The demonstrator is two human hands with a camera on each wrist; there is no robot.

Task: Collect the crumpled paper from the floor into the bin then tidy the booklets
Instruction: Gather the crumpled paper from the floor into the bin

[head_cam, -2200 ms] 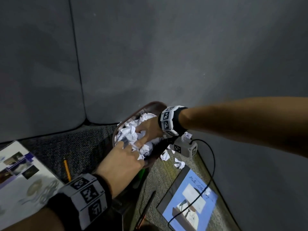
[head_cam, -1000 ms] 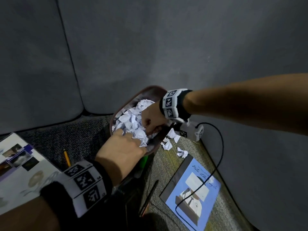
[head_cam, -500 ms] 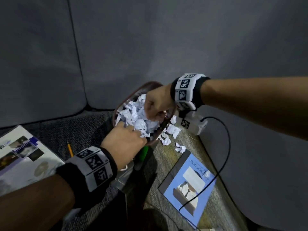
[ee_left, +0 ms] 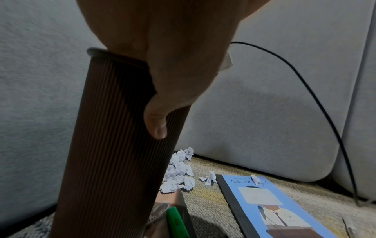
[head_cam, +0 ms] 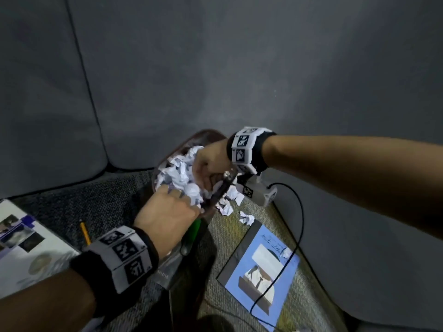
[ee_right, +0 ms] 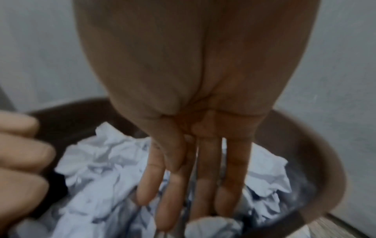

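A brown ribbed bin leans over the carpet, heaped with crumpled white paper. My left hand grips its near rim, thumb down the outer wall and fingers inside. My right hand is over the heap, its straight fingers pushed down into the paper. Several loose paper balls lie on the floor by the bin's right side. A blue booklet lies flat to the right. A white booklet lies at the left edge.
Grey sofa cushions wall in the back and right. A yellow pencil lies on the carpet at left, and a green marker sits under my left wrist. A black cable loops across the blue booklet.
My right hand has stayed in the heap, shifting toward the bin's right rim with fingers pushed deeper. The left hand keeps its hold on the rim. The loose balls have not moved.
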